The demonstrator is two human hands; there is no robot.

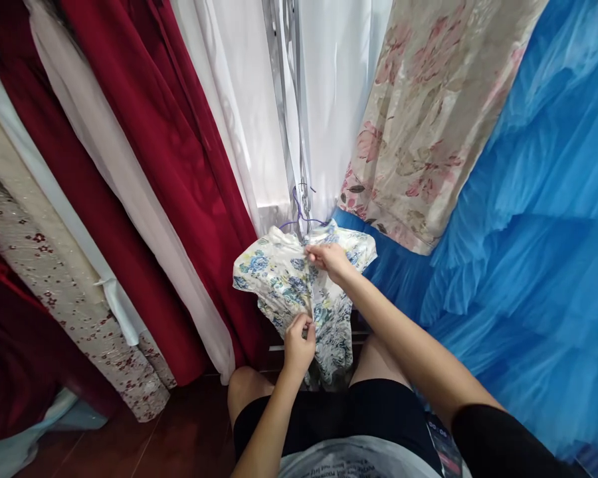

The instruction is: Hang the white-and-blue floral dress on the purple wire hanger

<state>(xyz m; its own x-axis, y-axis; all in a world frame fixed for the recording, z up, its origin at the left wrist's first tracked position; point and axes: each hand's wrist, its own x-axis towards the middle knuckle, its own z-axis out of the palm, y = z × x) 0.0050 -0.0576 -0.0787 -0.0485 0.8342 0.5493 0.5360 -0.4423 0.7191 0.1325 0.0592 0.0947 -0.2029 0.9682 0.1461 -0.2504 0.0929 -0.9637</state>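
Observation:
A small white dress with blue flowers [284, 279] hangs on a purple hanger [299, 209] from a metal rack pole [286, 119], low in front of my knees. My right hand [331, 259] is closed in a pinch on the dress near its collar. Lower down, my left hand [299, 345] pinches the front of the same dress at about waist height. I am crouching, with both bare knees under the garment.
Hanging clothes surround me: dark red gowns [179, 153] and white ones [104, 166] at left, a white sheer gown [339, 99] behind, a beige dress with pink flowers [428, 119] and a bright blue tulle gown [538, 252] at right. The floor is dark wood [179, 431].

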